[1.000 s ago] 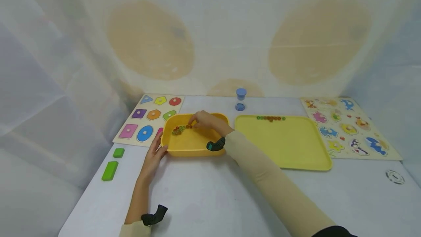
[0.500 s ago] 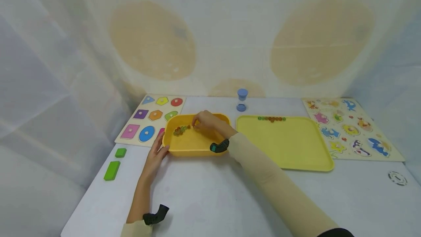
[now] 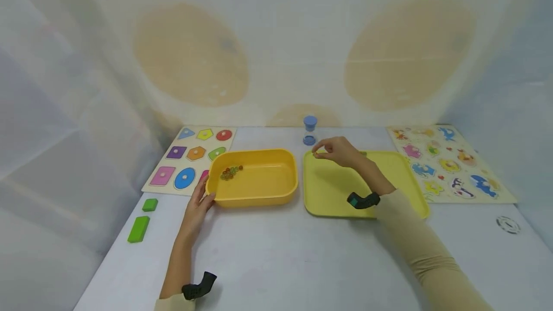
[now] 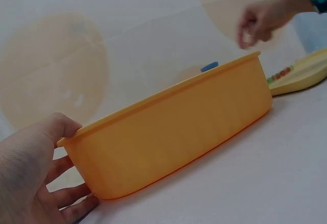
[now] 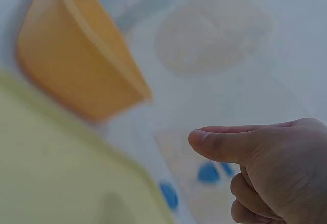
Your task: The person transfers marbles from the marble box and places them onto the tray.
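Observation:
My left hand (image 3: 196, 210) grips the left end of a deep yellow-orange bin (image 3: 259, 201), thumb over the rim and fingers against the outer wall in the left wrist view. Inside the bin lies a small cluster of red and green beads (image 3: 231, 172). My right hand (image 3: 341, 151) is raised over the left part of a flat yellow tray (image 3: 332, 200), thumb and index fingertips together in a pinch on a tiny bead, mostly hidden by the fingers. Along the tray's far edge runs a row of beads (image 4: 281, 75), largely blocked by this hand in the head view.
A blue sand timer (image 3: 309, 131) stands behind the bin and tray. A shape puzzle board (image 3: 173, 163) lies at the left, an animal puzzle board (image 3: 445, 164) at the right. Two green blocks (image 3: 138, 229) sit front left, and a round chip (image 3: 508, 224) lies far right.
My right hand has lifted out of the bin and moved right, over the tray, with its pinch kept. Fewer beads lie in the bin. My left hand stays on the bin's end.

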Available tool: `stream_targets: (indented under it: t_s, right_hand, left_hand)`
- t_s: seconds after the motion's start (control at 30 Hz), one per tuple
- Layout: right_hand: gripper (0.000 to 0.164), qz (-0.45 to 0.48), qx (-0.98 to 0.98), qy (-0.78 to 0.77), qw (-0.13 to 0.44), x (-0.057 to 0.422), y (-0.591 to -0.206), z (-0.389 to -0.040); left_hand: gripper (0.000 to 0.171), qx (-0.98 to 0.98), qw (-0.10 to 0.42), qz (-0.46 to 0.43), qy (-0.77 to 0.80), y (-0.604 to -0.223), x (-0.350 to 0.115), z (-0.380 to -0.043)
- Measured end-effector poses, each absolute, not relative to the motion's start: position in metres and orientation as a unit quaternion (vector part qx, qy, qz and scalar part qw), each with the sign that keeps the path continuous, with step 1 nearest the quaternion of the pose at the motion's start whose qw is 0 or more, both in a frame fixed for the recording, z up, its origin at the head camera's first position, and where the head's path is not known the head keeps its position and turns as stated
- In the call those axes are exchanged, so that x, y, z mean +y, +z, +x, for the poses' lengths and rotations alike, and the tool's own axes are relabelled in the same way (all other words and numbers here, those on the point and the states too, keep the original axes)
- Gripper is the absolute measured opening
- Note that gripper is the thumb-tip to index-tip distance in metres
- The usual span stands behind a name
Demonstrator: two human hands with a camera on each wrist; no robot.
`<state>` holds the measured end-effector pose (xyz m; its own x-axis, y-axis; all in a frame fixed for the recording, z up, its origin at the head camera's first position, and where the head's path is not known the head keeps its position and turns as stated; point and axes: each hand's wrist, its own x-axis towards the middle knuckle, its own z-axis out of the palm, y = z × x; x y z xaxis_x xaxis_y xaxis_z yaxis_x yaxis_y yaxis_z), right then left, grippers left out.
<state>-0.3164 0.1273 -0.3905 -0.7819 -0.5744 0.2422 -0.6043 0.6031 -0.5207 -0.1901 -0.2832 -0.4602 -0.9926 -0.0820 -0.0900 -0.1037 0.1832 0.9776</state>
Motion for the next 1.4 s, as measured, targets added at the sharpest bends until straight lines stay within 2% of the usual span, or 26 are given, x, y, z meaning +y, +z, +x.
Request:
stream_targets:
  t_s: [0.13,0.27,0.4,0.6,0.77,0.97,1.2,1.4]
  right_hand:
    - [0.021,0.29,-0.913,0.287,0.007,0.174,-0.418,-0.307]
    - [0.021,0.255,-0.925,0.281,-0.012,0.2,-0.439,-0.3]
    - [0.018,0.236,-0.929,0.285,-0.019,0.212,-0.449,-0.295]
    - [0.024,0.253,-0.92,0.299,0.024,0.204,-0.444,-0.297]
    - [0.023,0.275,-0.898,0.343,0.038,0.164,-0.421,-0.306]
    - [0.019,0.348,-0.867,0.354,0.043,0.083,-0.391,-0.326]
    - [0.021,0.424,-0.835,0.351,-0.023,-0.003,-0.394,-0.346]
    - [0.024,0.44,-0.84,0.309,-0.069,-0.043,-0.403,-0.353]
  left_hand:
    - [0.054,0.77,0.006,-0.059,0.636,-0.459,-0.284,-0.189]
    - [0.054,0.771,0.001,-0.057,0.634,-0.458,-0.284,-0.188]
    - [0.055,0.768,0.002,-0.053,0.638,-0.458,-0.281,-0.189]
    - [0.056,0.767,0.003,-0.063,0.639,-0.459,-0.281,-0.189]
    - [0.056,0.763,0.005,-0.067,0.643,-0.458,-0.281,-0.189]
    - [0.055,0.76,0.007,-0.067,0.647,-0.458,-0.28,-0.189]
    - [0.055,0.762,0.008,-0.063,0.645,-0.46,-0.279,-0.189]
    - [0.054,0.762,0.003,-0.045,0.646,-0.462,-0.277,-0.19]
